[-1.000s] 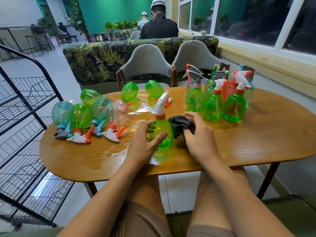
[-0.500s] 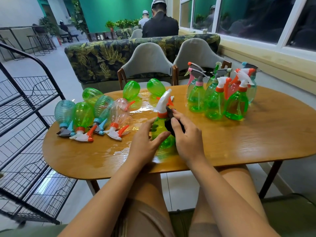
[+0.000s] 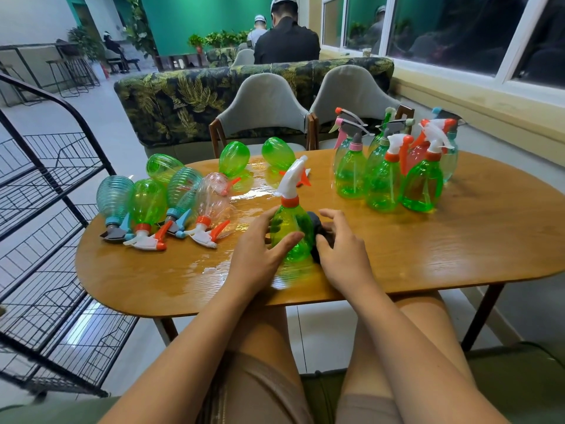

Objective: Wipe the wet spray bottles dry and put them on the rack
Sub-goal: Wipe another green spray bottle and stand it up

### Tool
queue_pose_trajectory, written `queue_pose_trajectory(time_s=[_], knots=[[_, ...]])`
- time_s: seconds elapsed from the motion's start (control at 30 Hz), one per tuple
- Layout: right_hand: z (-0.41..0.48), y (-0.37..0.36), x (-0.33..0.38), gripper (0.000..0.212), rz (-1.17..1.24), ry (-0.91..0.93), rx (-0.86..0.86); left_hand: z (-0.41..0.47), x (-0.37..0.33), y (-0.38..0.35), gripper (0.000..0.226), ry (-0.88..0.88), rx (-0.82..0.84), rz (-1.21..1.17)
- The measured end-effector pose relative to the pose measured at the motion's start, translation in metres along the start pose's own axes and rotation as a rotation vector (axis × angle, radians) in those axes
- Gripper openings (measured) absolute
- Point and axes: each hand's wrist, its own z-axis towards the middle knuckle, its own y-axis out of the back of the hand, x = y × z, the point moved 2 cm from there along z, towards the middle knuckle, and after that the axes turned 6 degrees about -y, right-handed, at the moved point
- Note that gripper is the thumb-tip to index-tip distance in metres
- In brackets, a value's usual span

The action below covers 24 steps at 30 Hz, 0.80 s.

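Translucent green spray bottle (image 3: 290, 231), orange collar, white trigger head, stands near the table's (image 3: 428, 255) front edge. The left hand (image 3: 260, 255) has its grip wrapped round the body, thumb across the front. The right hand (image 3: 339, 246) holds a dark cloth (image 3: 316, 224) against the bottle's right side. Long axis vertical, head up.

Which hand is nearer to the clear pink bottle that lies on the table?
Left. The left hand grips the upright green bottle just right of the pink bottle; the right hand is farther right, on the dark cloth.
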Motion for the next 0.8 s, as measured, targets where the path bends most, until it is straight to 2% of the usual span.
queue_pose_trajectory(time_s=[0.13,0.27,0.37,0.47,0.6,0.8], knots=[[0.003,0.000,-0.003,0.031,-0.207,0.042,0.062,0.000,0.000,0.001,0.069,0.012,0.006,-0.008],[0.003,0.001,-0.003,0.036,-0.483,0.017,0.109,-0.002,-0.001,0.002,0.066,0.028,0.003,-0.027],[-0.003,0.000,0.000,0.045,-0.526,-0.005,0.165,-0.003,-0.003,0.001,0.061,0.010,0.007,-0.040],[-0.006,-0.003,-0.001,0.053,-0.461,0.007,0.166,-0.002,-0.003,0.001,0.058,0.007,0.018,-0.054],[-0.002,0.001,-0.004,0.044,-0.222,-0.012,0.038,-0.003,-0.001,-0.001,0.057,0.002,0.023,-0.086],[-0.003,0.012,0.010,0.042,0.027,0.080,-0.131,-0.003,-0.002,-0.001,0.056,-0.002,0.063,-0.077]])
